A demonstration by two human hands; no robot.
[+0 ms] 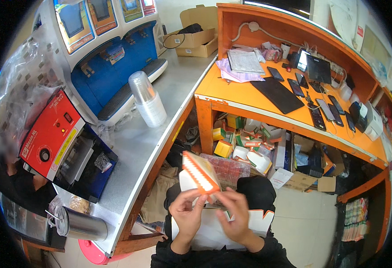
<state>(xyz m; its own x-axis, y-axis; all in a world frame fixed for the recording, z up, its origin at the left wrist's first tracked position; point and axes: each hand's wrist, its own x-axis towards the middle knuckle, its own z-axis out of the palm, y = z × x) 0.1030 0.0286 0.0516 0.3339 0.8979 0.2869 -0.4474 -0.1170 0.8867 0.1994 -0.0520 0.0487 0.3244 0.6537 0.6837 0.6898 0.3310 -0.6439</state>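
Observation:
An orange-and-white folded paper food carton (199,173) is held up over my lap, partly shaped, with its zigzag-printed side toward me. My left hand (187,215) pinches its lower edge between thumb and fingers. At the carton's lower right corner is my right hand (237,219), slightly blurred. Its fingertips are at the edge, while the thumb stands apart below; whether they touch is hard to tell. Across my lap lie flat white carton blanks (258,222) with orange edges, partly hidden by my hands and forearms.
Left, a metal counter (131,167) carries a red sealing machine (52,138), stacked plastic cups (149,105), a steel tumbler (82,223) and a drink dispenser (111,67). Ahead, an orange desk (245,96) holds several phones (323,109). Folded cartons (254,149) pile beneath it.

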